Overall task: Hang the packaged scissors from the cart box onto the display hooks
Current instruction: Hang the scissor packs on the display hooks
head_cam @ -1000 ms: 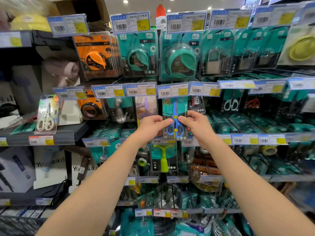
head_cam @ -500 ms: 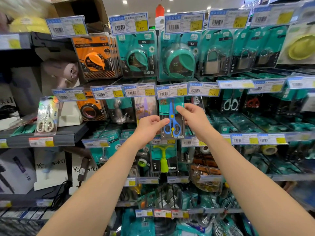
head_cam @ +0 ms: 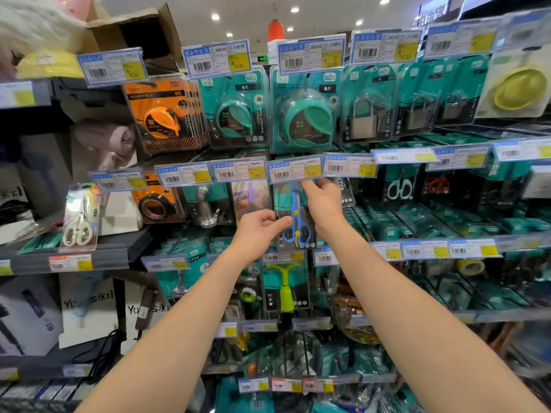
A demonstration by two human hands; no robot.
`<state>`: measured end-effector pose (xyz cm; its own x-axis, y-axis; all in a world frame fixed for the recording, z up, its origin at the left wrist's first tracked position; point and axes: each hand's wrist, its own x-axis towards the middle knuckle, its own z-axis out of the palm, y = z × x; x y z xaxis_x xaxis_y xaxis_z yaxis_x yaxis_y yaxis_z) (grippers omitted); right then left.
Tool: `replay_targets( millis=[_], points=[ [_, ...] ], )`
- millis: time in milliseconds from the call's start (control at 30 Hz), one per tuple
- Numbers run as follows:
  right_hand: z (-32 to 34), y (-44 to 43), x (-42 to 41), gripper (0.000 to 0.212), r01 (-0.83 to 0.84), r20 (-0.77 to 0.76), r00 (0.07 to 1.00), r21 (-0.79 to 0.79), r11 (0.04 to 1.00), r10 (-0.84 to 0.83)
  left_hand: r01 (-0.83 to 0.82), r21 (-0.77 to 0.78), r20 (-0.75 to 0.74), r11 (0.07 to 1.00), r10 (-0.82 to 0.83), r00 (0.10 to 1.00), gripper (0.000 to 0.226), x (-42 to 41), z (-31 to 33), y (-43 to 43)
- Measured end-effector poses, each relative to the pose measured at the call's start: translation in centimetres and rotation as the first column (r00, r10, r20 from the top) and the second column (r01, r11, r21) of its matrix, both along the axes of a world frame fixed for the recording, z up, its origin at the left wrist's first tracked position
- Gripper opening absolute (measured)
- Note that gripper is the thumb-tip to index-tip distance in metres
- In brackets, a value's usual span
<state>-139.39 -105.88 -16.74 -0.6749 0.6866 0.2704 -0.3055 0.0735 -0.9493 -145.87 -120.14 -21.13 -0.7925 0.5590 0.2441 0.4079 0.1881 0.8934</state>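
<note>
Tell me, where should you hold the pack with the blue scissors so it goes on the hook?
Probably by its flat card edges, coming from the front. The blue scissors pack hangs upright and thin, so pinching the sides works: the left hand steadies the lower left edge while the right hand guides the top, just under the price tag, where the hook seems to be.

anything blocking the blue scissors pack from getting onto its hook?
Partly. The price tag hangs right in front of the hook end, above the scissors pack, and the right hand reaches up under it at the pack's top. The left hand pinches the lower left edge. The hook itself is hidden, so seating cannot be judged.
</note>
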Motion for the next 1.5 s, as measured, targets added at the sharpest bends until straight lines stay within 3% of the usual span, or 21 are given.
replay_targets(
  millis=[333, 533, 700, 767, 967, 1100, 1300, 1500],
  points=[
    [-0.4, 0.3, -0.8, 0.005, 0.081, -0.016, 0.997, 0.024, 0.996, -0.080, 0.011, 0.001, -0.003, 1.000, -0.011, 1.000, 0.044, 0.5, -0.4, 0.5],
    [-0.1, 0.6, -1.5, 0.029, 0.064, 0.081, 0.995, -0.057, 0.996, -0.059, -0.037, -0.010, 0.050, 0.999, 0.038, 0.998, 0.046, -0.1, -0.2, 1.1],
    [-1.6, 1.4, -0.2, 0.033, -0.077, 0.196, 0.977, -0.059, 0.995, 0.087, -0.089, 0.068, 0.100, 0.994, 0.082, 0.992, 0.081, -1.0, -0.3, 1.8],
    [-3.0, 2.1, 0.1, 0.043, -0.104, 0.254, 0.962, -0.011, 0.995, 0.103, -0.131, 0.051, 0.096, 0.990, 0.126, 0.987, 0.074, -1.0, 0.1, 2.2],
    [-4.2, 3.7, -0.4, 0.029, -0.088, 0.269, 0.962, 0.115, 0.989, 0.055, -0.226, 0.025, 0.089, 0.974, 0.223, 0.971, 0.064, -0.4, 0.6, 3.3],
    [-4.5, 4.3, -2.0, 0.015, -0.046, 0.280, 0.960, 0.121, 0.992, 0.010, -0.293, -0.006, -0.068, 0.956, 0.292, 0.954, 0.049, 0.4, 0.3, 2.9],
    [-4.9, 4.6, -3.4, 0.032, -0.007, 0.368, 0.928, 0.182, 0.983, -0.062, -0.226, -0.076, -0.116, 0.971, 0.217, 0.969, 0.026, 1.1, 0.4, 1.4],
    [-4.4, 4.1, -2.1, 0.040, 0.008, 0.461, 0.872, 0.321, 0.947, -0.163, -0.181, -0.159, -0.218, 0.971, 0.144, 0.965, 0.029, 1.6, -0.3, 0.2]
  ],
)
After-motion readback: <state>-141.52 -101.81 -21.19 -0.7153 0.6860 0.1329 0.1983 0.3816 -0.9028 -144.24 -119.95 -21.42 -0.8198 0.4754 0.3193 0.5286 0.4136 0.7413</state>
